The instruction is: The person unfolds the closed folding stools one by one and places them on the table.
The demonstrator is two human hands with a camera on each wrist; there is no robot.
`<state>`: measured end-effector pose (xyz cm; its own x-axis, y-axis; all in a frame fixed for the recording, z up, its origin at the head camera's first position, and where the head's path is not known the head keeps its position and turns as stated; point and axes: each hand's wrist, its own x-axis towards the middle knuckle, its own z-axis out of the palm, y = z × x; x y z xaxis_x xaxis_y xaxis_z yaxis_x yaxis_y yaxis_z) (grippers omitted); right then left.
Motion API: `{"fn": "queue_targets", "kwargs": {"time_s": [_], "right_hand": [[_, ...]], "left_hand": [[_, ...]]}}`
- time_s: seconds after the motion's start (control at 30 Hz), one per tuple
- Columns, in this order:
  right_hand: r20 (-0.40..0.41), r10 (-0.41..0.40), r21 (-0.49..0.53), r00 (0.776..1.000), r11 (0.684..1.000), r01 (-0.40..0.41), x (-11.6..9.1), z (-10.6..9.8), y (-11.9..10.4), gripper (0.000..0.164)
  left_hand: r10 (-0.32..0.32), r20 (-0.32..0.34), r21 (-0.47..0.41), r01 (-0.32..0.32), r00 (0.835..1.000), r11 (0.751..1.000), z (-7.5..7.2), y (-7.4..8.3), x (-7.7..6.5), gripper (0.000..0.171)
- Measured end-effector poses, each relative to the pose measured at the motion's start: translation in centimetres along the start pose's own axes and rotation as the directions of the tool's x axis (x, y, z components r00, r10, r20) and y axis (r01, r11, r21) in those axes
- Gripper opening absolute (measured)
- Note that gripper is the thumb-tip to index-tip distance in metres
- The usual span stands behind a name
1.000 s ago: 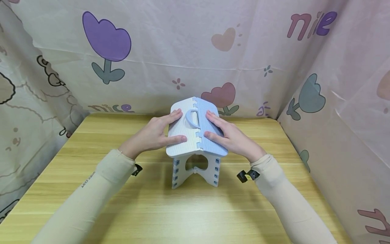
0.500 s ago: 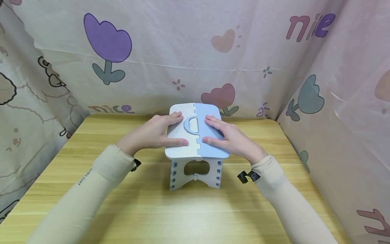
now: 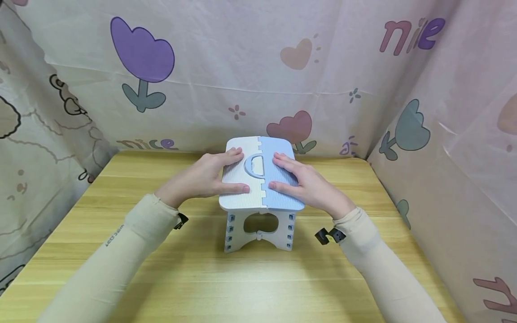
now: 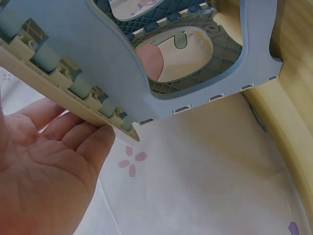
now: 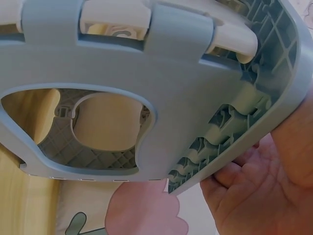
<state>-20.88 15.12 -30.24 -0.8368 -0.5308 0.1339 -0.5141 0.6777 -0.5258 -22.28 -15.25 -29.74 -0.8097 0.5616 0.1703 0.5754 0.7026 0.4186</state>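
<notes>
A folding step stool (image 3: 258, 198) stands upright on the table, its top white on the left half and light blue on the right. Both halves lie flat, with a blue loop handle (image 3: 247, 166) at the seam. My left hand (image 3: 203, 179) rests on the white half, fingers and thumb spread. On the blue half my right hand (image 3: 315, 186) lies the same way, its fingers extended. The left wrist view shows the left palm (image 4: 49, 161) below the top's edge, beside a blue leg panel (image 4: 117, 63). In the right wrist view, the right palm (image 5: 249, 191) is beside the ribbed underside (image 5: 288, 44).
The wooden table (image 3: 258, 287) extends around the stool on all sides. A patterned curtain (image 3: 226, 58) rises close behind it, and more printed cloth (image 3: 456, 179) hangs along the right edge. A small black wrist device (image 3: 330, 234) sits by the right cuff.
The stool's top has flattened from a peaked roof shape under both hands, and its front leg panel has spread straight. Over the last half second almost nothing has moved.
</notes>
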Motion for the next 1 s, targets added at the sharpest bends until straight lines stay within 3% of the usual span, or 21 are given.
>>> {"fn": "queue_targets", "kwargs": {"time_s": [0.57, 0.8, 1.0], "right_hand": [[-0.023, 0.0, -0.004, 1.0, 1.0, 0.0, 0.1, -0.2, 0.3, 0.076], [-0.038, -0.043, -0.004, 0.998, 0.999, 0.043, 0.0, -0.4, 0.5, 0.07], [-0.107, -0.047, 0.011, 0.993, 0.999, 0.048, -0.9, -0.8, 1.5, 0.061]], "left_hand": [[-0.01, -0.046, -0.021, 0.009, 0.999, 1.0, 0.3, -0.2, 0.2, 0.098], [-0.032, -0.119, 0.023, 0.035, 0.992, 0.999, 0.5, 0.0, -1.0, 0.082], [-0.078, -0.209, -0.016, 0.077, 0.975, 0.997, 0.5, -0.7, -2.7, 0.073]]}}
